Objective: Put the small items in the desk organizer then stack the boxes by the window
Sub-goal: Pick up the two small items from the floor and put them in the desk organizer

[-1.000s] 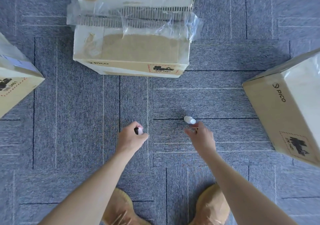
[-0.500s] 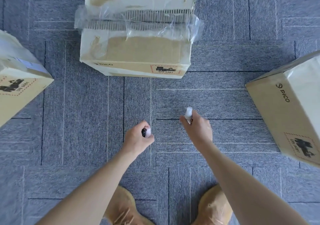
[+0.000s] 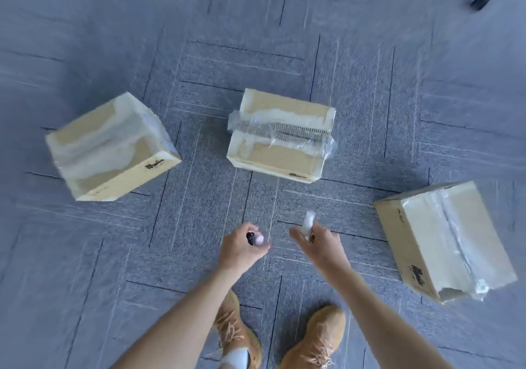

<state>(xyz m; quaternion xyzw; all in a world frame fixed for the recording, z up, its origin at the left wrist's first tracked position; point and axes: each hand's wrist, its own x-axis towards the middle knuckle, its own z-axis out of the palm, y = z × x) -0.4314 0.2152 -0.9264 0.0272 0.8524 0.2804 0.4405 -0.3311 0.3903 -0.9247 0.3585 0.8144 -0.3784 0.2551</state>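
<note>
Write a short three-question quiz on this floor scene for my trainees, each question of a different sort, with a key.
1. True or false: the left hand holds nothing.
2. Multiple choice: how many cardboard boxes sit on the carpet? A) two B) three C) four
3. Fill in: the right hand grips a small white ____.

Key
1. False: it grips a small black-and-pink item.
2. B: the left box, the middle box with torn tape, and the right box. None is stacked.
3. Bottle, its top pointing up out of the fist.
</note>
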